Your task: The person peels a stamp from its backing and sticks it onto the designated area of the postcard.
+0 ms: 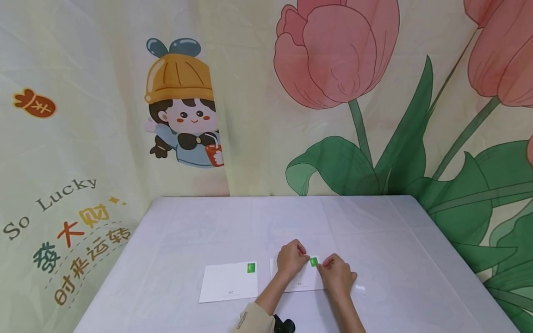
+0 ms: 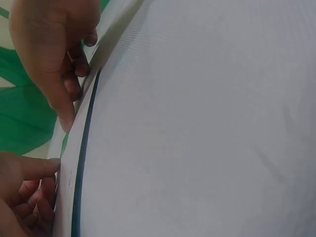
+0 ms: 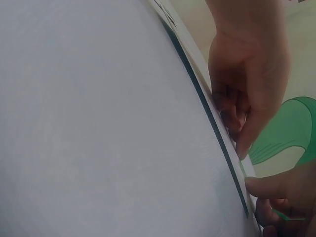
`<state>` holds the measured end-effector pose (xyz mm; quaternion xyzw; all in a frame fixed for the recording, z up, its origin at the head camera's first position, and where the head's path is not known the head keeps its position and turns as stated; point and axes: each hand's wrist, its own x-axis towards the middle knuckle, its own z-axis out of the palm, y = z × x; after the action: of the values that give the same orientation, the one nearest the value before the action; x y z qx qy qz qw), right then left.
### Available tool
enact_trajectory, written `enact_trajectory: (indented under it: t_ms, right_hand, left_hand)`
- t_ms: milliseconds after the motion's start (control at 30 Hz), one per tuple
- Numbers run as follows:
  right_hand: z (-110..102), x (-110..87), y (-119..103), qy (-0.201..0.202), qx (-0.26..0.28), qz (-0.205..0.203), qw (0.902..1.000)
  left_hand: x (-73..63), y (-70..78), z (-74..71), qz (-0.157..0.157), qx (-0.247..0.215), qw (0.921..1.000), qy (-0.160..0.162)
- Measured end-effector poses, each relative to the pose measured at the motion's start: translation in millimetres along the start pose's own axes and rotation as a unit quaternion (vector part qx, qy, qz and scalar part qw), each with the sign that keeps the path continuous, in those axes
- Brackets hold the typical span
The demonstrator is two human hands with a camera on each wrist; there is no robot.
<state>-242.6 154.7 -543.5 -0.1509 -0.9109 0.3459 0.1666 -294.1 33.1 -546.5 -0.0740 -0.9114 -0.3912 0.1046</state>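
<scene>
In the head view a small green stamp lies at the upper right corner of a white envelope. My left hand pinches its left edge, with part of the envelope hidden beneath the hand. At the stamp's right edge, my right hand pinches with thumb and finger while the other fingers curl in. Both wrist views show the envelope edge-on, with the left hand and right hand close together at a sliver of green.
Left of the hands lies another white envelope with a green stamp in its upper right corner. A small clear piece sits right of the right hand. White cloth covers the table, and a printed curtain hangs behind.
</scene>
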Motion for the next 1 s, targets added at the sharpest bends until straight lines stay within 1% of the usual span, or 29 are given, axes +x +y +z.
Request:
enact_trajectory:
  t_ms: [100, 233, 333, 433, 500, 533, 633, 733, 800, 900, 1000]
  right_hand:
    - [0.6, -0.2, -1.4, 0.0, -0.002, -0.002, 1.0]
    - [1.1, -0.5, -2.8, -0.002, -0.004, -0.005, 1.0]
    - [0.6, -0.3, -2.9, -0.009, -0.006, -0.007, 0.9999]
    - [-1.2, -0.2, -2.4, -0.015, -0.003, -0.011, 0.9998]
    - [-2.7, -0.7, -1.9, -0.015, 0.003, -0.018, 0.9997]
    - [-3.3, -1.0, -1.6, -0.009, 0.005, -0.027, 0.9996]
    - [-3.5, -2.9, -1.7, 0.012, 0.02, -0.056, 0.9982]
    - [-1.9, -5.5, -2.8, 0.022, 0.027, -0.088, 0.9955]
    - [-0.4, -8.0, -3.5, 0.008, 0.021, -0.108, 0.9939]
    - [2.3, -12.9, -2.2, -0.03, -0.009, -0.138, 0.9899]
    - [5.6, -17.9, 1.5, -0.078, -0.046, -0.166, 0.9819]
  left_hand:
    - [1.1, 1.4, -1.0, -0.017, 0.001, 0.9998, -0.002]
    - [0.9, 1.6, -2.4, -0.023, 0.001, 0.9997, 0.005]
    - [-0.6, 0.4, -4.5, -0.011, -0.018, 0.9996, 0.016]
    - [-3.4, -1.7, -8.5, 0.007, -0.043, 0.9985, 0.034]
    - [-6.5, -3.2, -13.2, 0.019, -0.049, 0.9974, 0.049]
    - [-8.8, -3.8, -16.1, 0.028, -0.044, 0.9969, 0.059]
    - [-19.0, -3.4, -27.6, 0.051, -0.014, 0.9957, 0.076]
    - [-34.5, -1.5, -39.7, 0.078, 0.036, 0.9935, 0.075]
    - [-46.1, -1.6, -46.1, 0.092, 0.076, 0.9911, 0.059]
    - [-62.4, -5.0, -52.0, 0.112, 0.133, 0.9843, 0.028]
    - [-76.6, -10.6, -55.3, 0.123, 0.166, 0.9784, -0.013]
